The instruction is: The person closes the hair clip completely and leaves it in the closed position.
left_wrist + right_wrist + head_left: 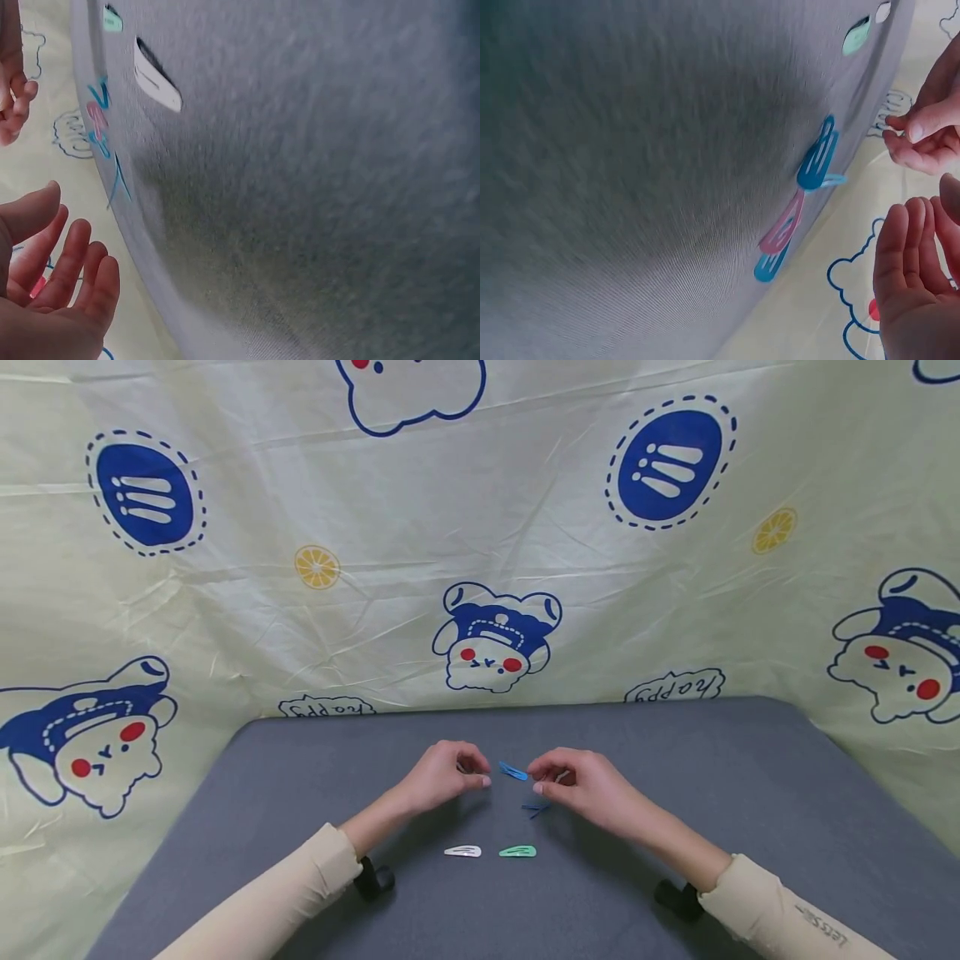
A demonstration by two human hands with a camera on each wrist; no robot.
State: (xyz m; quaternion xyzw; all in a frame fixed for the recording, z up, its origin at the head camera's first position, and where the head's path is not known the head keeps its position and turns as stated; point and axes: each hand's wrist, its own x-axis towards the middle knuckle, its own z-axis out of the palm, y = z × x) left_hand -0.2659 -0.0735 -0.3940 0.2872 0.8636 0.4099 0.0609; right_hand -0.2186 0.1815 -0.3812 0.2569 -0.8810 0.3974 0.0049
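A blue snap hair clip lies between the two hands, and a darker blue clip is a little nearer the person. In the right wrist view several blue clips and a pink clip lie close together, partly overlapping. My left hand hovers left of the blue clip, fingers loosely bent, nothing seen in them. On the other side, my right hand has its fingertips right by the clip's right end. Its fingers look relaxed and bare in the right wrist view.
Nearer the person, a white hair clip and a green hair clip lie side by side. All lie on a grey cloth-covered table. Behind it hangs a cream printed curtain.
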